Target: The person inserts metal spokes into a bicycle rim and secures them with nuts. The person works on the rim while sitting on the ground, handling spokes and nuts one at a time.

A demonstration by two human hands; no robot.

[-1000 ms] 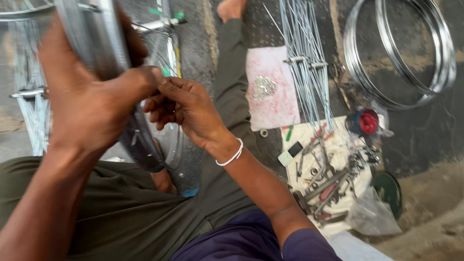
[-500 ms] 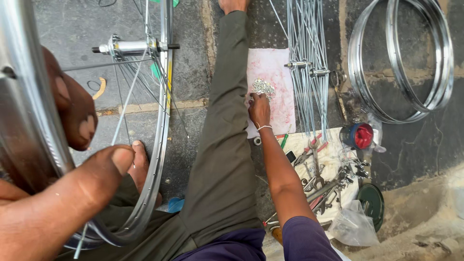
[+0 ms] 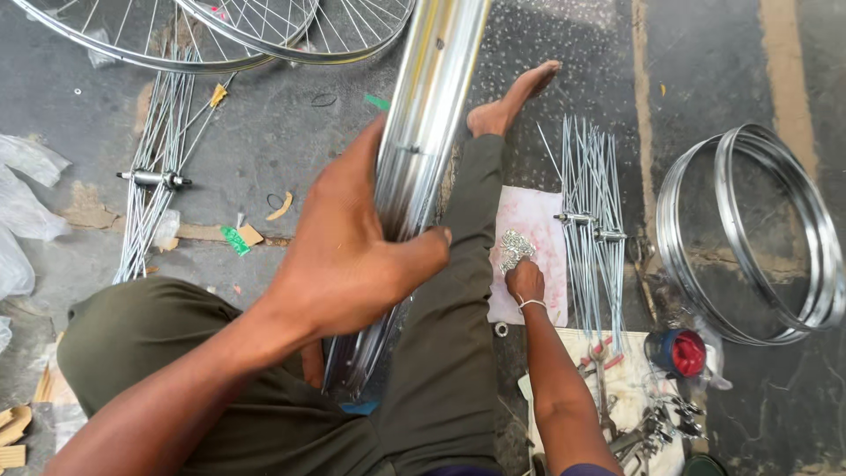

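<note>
1. While the person sits on the floor, the left hand (image 3: 352,256) wraps tight around a shiny metal wheel rim (image 3: 423,150) in the middle of the frame.
2. That rim runs from the top middle of the frame down between the person's legs, and it leans a little.
3. Right of the middle, the right hand (image 3: 525,280) reaches to a small pile of tiny silver bits (image 3: 515,247). Its fingers are curled down on the pile, touching it. I cannot tell if it has picked any up.
4. A thin white band (image 3: 531,303) sits on that wrist.
5. The tiny bits lie on a pale pink sheet (image 3: 538,220), just beside the person's outstretched leg in green trousers (image 3: 449,353).
6. Just right of the sheet lies a bunch of long thin spokes (image 3: 590,220).
7. At the right side of the frame, a stack of bare silver rims (image 3: 749,238) lies flat on the ground.
8. In the lower right, a red and blue tin (image 3: 679,353) stands near some tools (image 3: 652,423) on a white sheet.
9. At the top left, two spoked wheels (image 3: 220,35) lie on the ground.
10. Below them, at the left, more spokes fan out from a hub (image 3: 154,179).
</note>
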